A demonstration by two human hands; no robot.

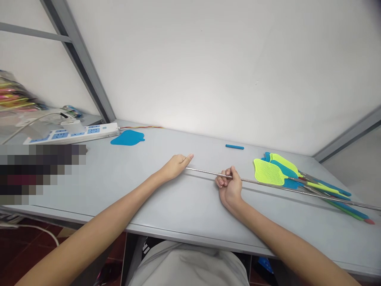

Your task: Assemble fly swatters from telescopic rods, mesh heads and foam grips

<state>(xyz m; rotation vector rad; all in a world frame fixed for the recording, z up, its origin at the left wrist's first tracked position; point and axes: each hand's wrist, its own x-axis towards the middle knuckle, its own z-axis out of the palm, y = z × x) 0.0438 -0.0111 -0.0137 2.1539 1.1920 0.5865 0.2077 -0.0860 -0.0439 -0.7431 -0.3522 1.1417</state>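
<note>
A thin telescopic metal rod (274, 186) slants across the table, running out past the right edge of view. My left hand (175, 166) is closed around its left end, the thumb stretched along it. Farther right, my right hand (231, 186) has its fingers curled around the same rod, palm turned up. Right of that hand, fly swatters with yellow-green (269, 173) and blue heads lie in a pile, partly under the rod. A loose blue swatter head (128, 138) lies flat at the back left. Near the wall rests a short blue tube (235, 147).
A white power strip (74, 134) with plugs and cables lies at the back left, with colourful packed items (14, 95) beyond it. Grey metal frame posts (80, 63) rise at both sides. The wall (208, 71) bounds the grey table (178, 210). Pixelation hides an area at far left.
</note>
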